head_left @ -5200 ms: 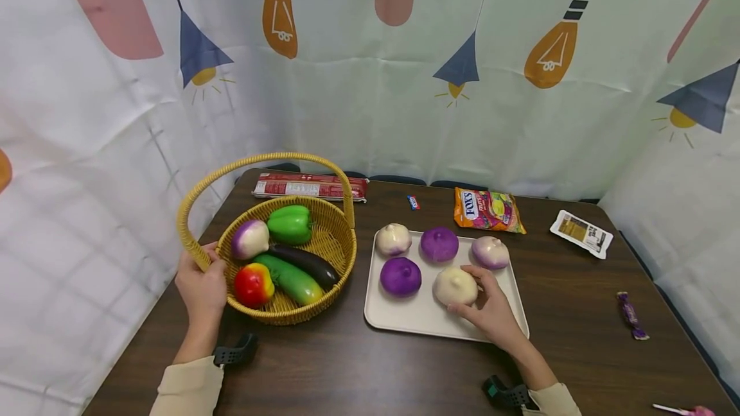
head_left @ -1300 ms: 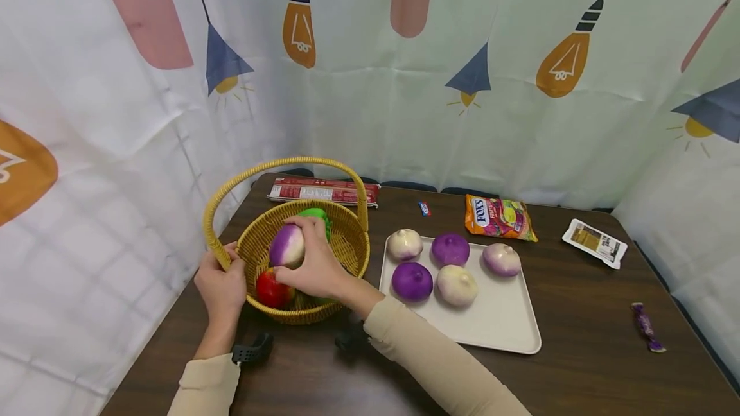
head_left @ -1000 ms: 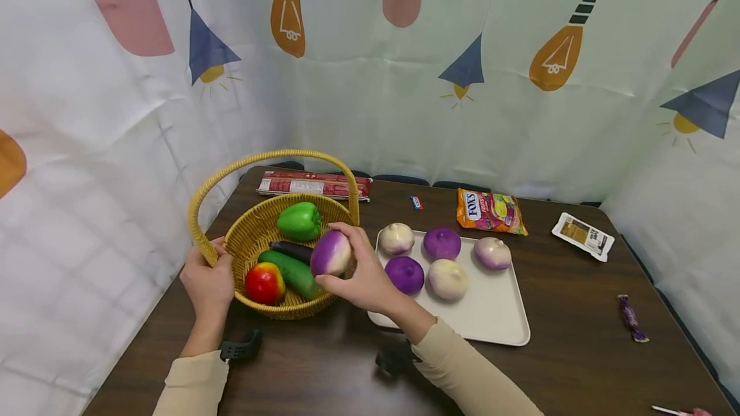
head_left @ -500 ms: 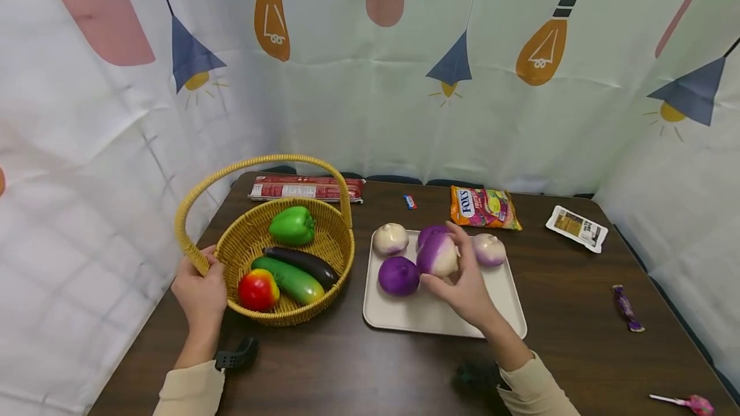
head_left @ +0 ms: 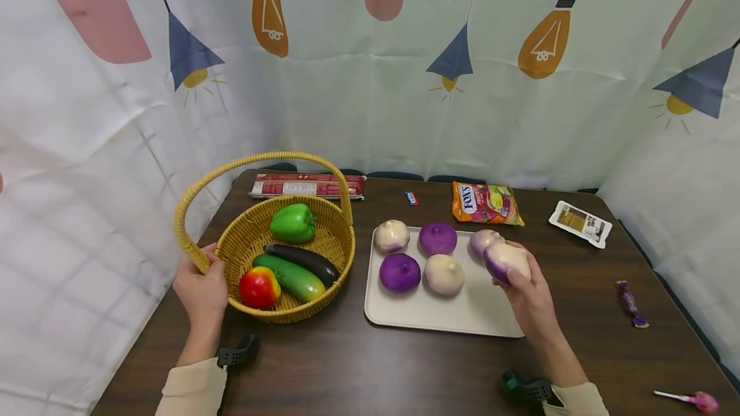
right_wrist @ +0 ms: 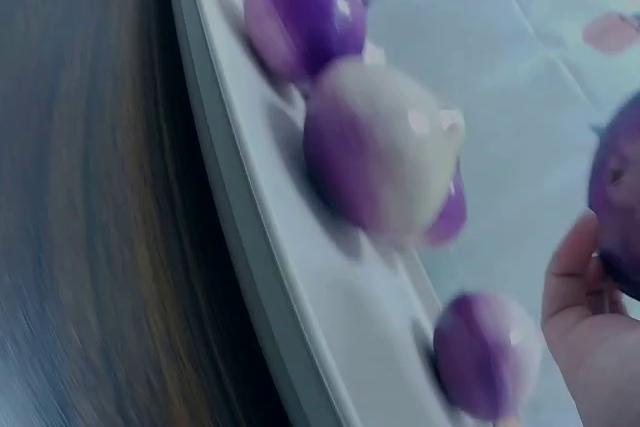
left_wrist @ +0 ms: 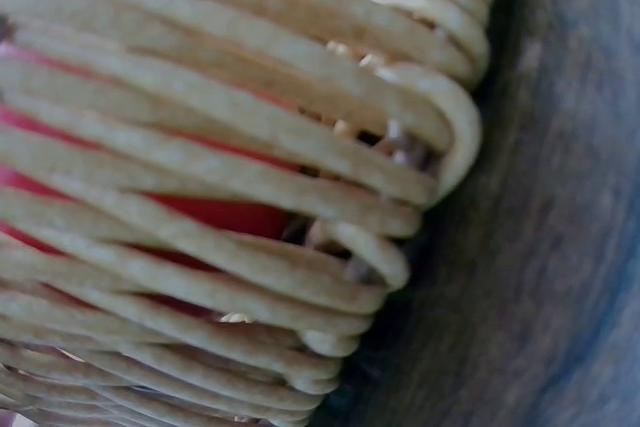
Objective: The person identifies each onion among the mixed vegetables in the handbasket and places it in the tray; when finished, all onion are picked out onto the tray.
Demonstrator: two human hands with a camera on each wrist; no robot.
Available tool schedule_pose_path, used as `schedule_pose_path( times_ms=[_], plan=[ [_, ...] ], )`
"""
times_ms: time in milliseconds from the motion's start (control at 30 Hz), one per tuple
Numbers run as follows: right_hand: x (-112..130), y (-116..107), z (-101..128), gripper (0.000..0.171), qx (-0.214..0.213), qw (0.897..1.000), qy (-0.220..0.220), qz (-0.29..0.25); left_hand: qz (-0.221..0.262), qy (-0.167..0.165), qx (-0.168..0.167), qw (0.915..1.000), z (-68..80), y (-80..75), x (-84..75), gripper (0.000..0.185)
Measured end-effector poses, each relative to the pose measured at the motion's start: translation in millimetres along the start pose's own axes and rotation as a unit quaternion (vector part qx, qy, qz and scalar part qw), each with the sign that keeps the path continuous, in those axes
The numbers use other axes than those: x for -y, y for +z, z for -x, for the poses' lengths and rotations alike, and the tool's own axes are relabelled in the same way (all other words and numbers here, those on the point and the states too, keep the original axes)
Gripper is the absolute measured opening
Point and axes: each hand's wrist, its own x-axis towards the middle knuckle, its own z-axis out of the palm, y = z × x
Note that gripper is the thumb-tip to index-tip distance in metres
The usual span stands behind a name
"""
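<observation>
The right hand [head_left: 528, 291] grasps a smooth round turnip [head_left: 506, 260], now lifted out of the woven basket [head_left: 324, 246] and held over the right edge of the flat tray [head_left: 439, 313]. The left hand [head_left: 201, 287] still grips the basket's handle.

Tray [head_left: 405, 313] front free; onions [head_left: 444, 274] block back.
</observation>
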Motion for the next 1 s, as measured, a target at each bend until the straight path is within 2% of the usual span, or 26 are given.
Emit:
schedule_pose_path(
  times_ms=[100, 233, 333, 467, 533, 633, 800, 900, 1000],
  plan=[
    [-1.2, -8.5, 0.0, 0.052, -0.011, 0.996, 0.009, 0.083, -0.002, -0.003, 0.002, 1.0000, 1.0, 0.3, -0.4, 0.018],
    [-3.3, -20.1, 0.3, 0.065, -0.032, 0.980, 0.023, 0.195, -0.002, -0.004, 0.005, 1.0000, 1.7, 0.0, -0.9, 0.020],
    [-3.9, -31.0, 0.5, 0.068, -0.033, 0.975, 0.025, 0.217, 0.000, -0.008, 0.008, 0.9999, 2.0, -0.5, -1.3, 0.022],
    [-4.4, -45.6, 1.1, 0.068, -0.017, 0.975, 0.026, 0.219, -0.001, -0.005, 0.008, 1.0000, 1.6, -0.5, -1.0, 0.021],
    [-5.8, -50.4, 1.6, 0.068, -0.007, 0.972, 0.029, 0.234, -0.001, 0.001, 0.006, 1.0000, 1.1, -0.5, -0.4, 0.018],
    [-9.0, -53.5, 1.9, 0.069, 0.013, 0.960, 0.026, 0.280, -0.002, 0.006, 0.003, 1.0000, 0.6, -0.4, 0.5, 0.015],
    [-16.2, -52.8, 1.7, 0.072, 0.043, 0.936, -0.003, 0.349, -0.006, 0.009, 0.003, 0.9999, 0.4, -0.2, 1.1, 0.016],
    [-19.5, -51.0, 1.4, 0.071, 0.036, 0.927, -0.019, 0.373, -0.008, 0.009, 0.002, 0.9999, 0.3, -0.2, 0.9, 0.018],
    [-21.4, -49.0, 1.4, 0.070, 0.022, 0.913, -0.032, 0.407, -0.007, 0.007, 0.003, 0.9999, 0.0, -0.4, 0.6, 0.017]
  ],
)
